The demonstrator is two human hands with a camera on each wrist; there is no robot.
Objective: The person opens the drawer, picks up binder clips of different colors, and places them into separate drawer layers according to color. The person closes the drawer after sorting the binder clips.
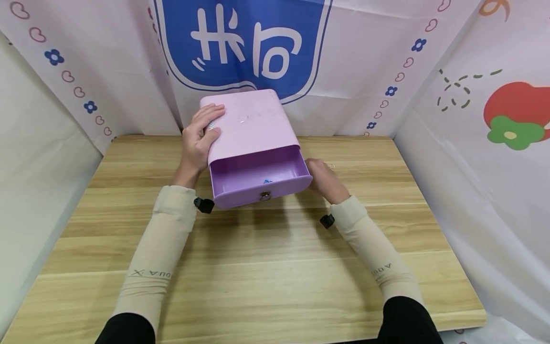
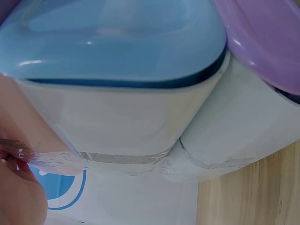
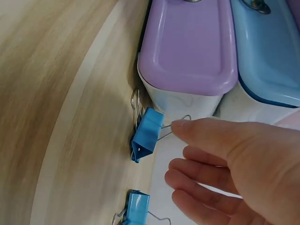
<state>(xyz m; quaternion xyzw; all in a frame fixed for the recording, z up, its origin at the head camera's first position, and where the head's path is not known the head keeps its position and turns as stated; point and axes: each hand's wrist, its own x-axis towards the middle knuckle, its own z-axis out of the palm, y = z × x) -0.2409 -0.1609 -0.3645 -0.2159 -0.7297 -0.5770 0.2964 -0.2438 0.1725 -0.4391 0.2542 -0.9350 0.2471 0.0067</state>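
A drawer unit with a pink top (image 1: 249, 124) stands near the back of the table, its upper purple drawer (image 1: 262, 186) pulled out. Inside it lies a small blue item (image 1: 268, 181), too small to name. My left hand (image 1: 198, 141) rests on the unit's left edge, fingers and thumb laid over the top. Beside the unit's right side, my right hand (image 1: 326, 180) is low by the table. In the right wrist view it pinches the wire handle of a blue binder clip (image 3: 147, 133); the forefinger is mostly hidden behind the thumb. A second blue binder clip (image 3: 137, 207) lies nearby.
Lower down, the unit has a blue drawer (image 3: 267, 51) and a purple drawer (image 3: 190, 47), both pushed in, in white casings (image 2: 117, 117). A printed cloth (image 1: 343, 62) hangs behind the wooden table (image 1: 275, 286).
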